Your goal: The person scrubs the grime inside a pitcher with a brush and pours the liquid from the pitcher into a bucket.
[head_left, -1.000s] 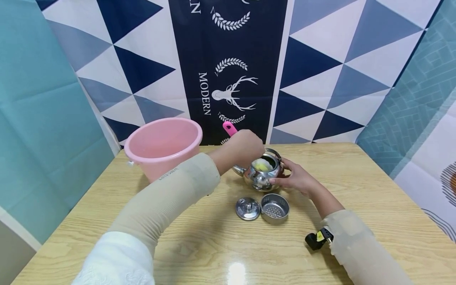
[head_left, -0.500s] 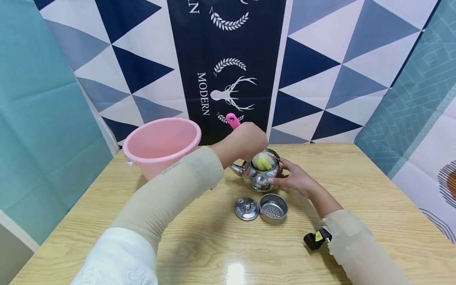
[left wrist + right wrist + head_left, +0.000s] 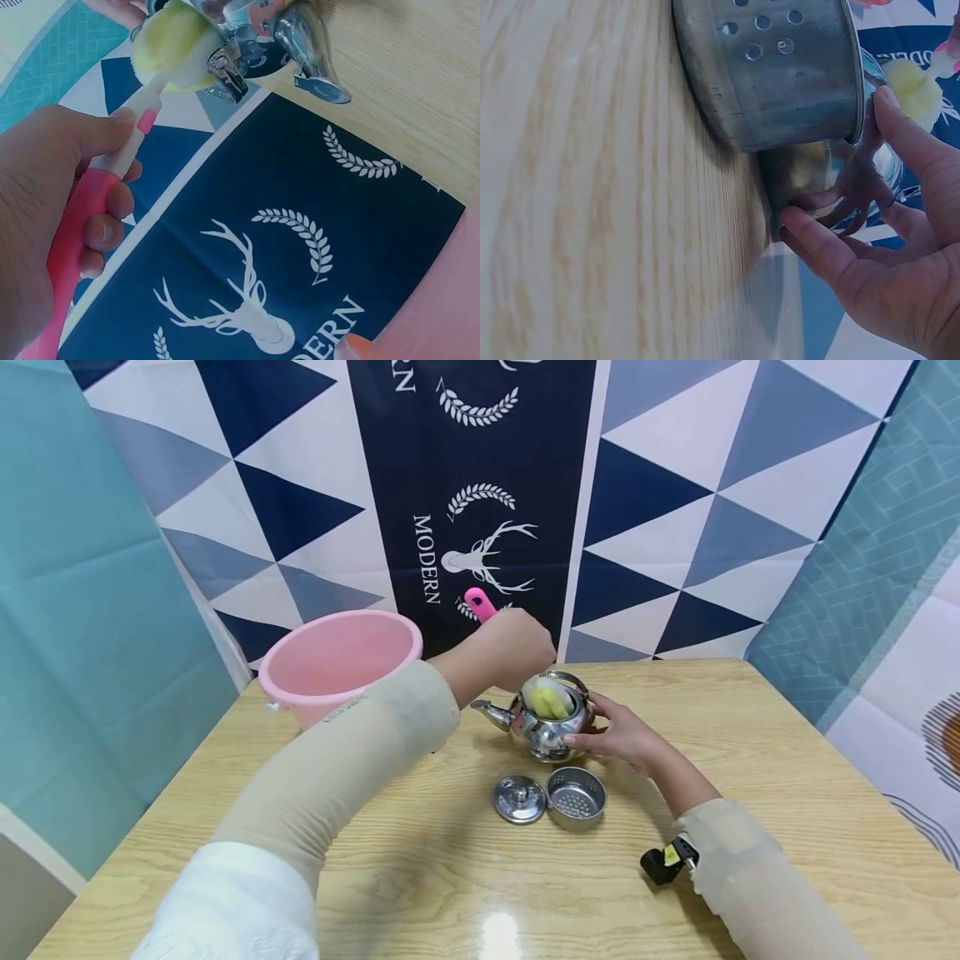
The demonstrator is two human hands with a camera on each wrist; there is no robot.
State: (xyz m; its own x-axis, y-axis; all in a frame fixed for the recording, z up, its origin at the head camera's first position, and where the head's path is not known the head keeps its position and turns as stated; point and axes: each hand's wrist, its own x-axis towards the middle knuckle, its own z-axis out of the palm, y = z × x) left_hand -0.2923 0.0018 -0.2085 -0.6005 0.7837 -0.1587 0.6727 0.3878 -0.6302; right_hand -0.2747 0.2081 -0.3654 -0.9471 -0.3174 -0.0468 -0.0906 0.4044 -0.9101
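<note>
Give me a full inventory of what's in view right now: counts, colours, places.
Bucket: one, pink, table's far left
Teapot: one, silver, right of the bucket, lid off
Brush: one, pink and white handle, yellow and white head at the teapot's mouth
Lid: one, silver, in front of the teapot
Strainer: one, silver, just right of the lid
Table: one, light wood, under these things
Backdrop: one, navy, grey-blue and white, behind the table
Black device: one, at the right wrist
Left hand: one, bare, gripping the brush
Right hand: one, bare, holding the teapot's side
</note>
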